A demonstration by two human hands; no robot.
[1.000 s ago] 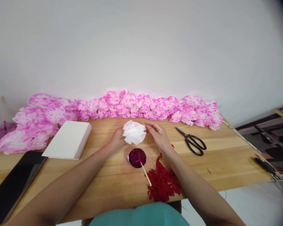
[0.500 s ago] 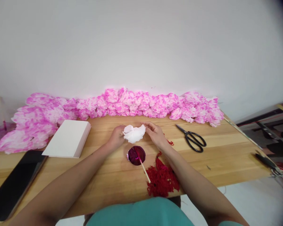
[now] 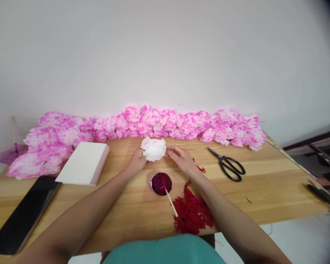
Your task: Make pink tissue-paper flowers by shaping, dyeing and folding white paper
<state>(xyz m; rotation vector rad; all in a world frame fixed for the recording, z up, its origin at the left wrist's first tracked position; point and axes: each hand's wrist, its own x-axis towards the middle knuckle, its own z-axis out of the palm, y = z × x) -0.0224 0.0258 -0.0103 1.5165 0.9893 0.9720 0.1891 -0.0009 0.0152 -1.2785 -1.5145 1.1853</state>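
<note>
White ruffled tissue-paper flower (image 3: 154, 148): being held up between both hands, over the middle of the pale wooden worktop (image 3: 264, 176). Left hand (image 3: 138, 159): grip is clamping on the flower from its left and lower side. Right hand (image 3: 181, 157): curled fingers are resting at the flower's right edge; whether they are pinching paper or only touching, cannot tell.

Progress (judged): upper layers are standing apart in ruffles, so opening looks well under way; some layers appear to be lying close together. No pink is showing on this piece, whereas the long bank of pink-streaked white paper blooms (image 3: 165, 123) along the wall is carrying colour throughout.

Surroundings: a round dish of dark magenta liquid (image 3: 159, 185) is sitting just below the flower, a slim pale wooden stick (image 3: 172, 205) leaning out of it toward the body, its end over a tangled red yarn heap (image 3: 192, 216). Black-handled scissors (image 3: 229, 167) are lying to the right; a thick white paper block (image 3: 84, 163) and a flat black glossy slab (image 3: 24, 216), to the left.

In the way: dish and stick are occupying the space between the forearms; the right forearm is passing close by the yarn.
</note>
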